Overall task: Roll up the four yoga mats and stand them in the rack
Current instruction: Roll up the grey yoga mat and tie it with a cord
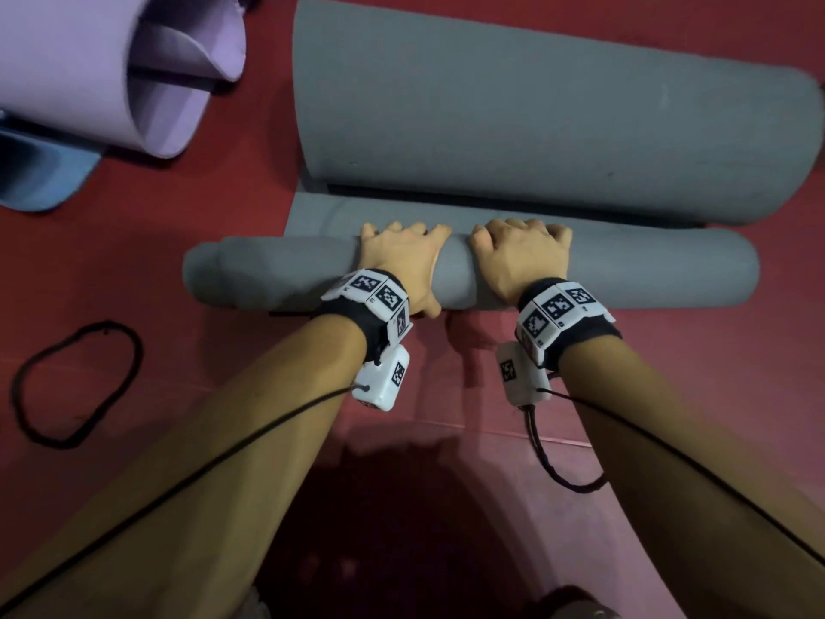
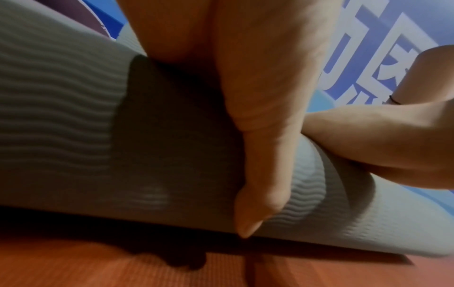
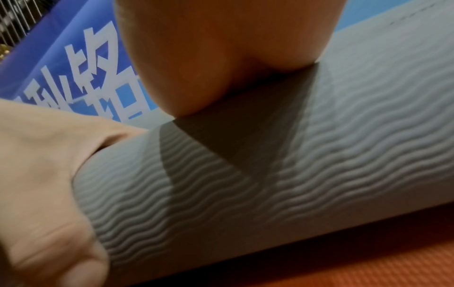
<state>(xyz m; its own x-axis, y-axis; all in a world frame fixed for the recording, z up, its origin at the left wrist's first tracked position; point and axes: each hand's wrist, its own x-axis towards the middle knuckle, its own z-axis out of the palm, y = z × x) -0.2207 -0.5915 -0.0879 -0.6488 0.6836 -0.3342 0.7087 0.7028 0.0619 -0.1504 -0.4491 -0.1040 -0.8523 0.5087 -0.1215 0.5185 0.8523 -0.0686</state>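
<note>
A grey yoga mat lies across the red floor, its near end wound into a roll (image 1: 277,274). Its far end (image 1: 535,127) curls up in a big loose arch. My left hand (image 1: 402,256) and right hand (image 1: 522,252) sit side by side on the middle of the roll, fingers curled over its far side. The left thumb (image 2: 265,174) wraps the near side of the ribbed grey mat (image 2: 61,126). In the right wrist view my right palm (image 3: 221,48) presses on the grey mat (image 3: 319,155). No rack is in view.
A loosely rolled purple mat (image 1: 89,69) lies at the top left, with a blue mat (image 1: 40,172) under it. A black elastic loop (image 1: 76,386) rests on the red floor (image 1: 692,373) to my left. A blue banner (image 3: 73,68) with white characters stands behind.
</note>
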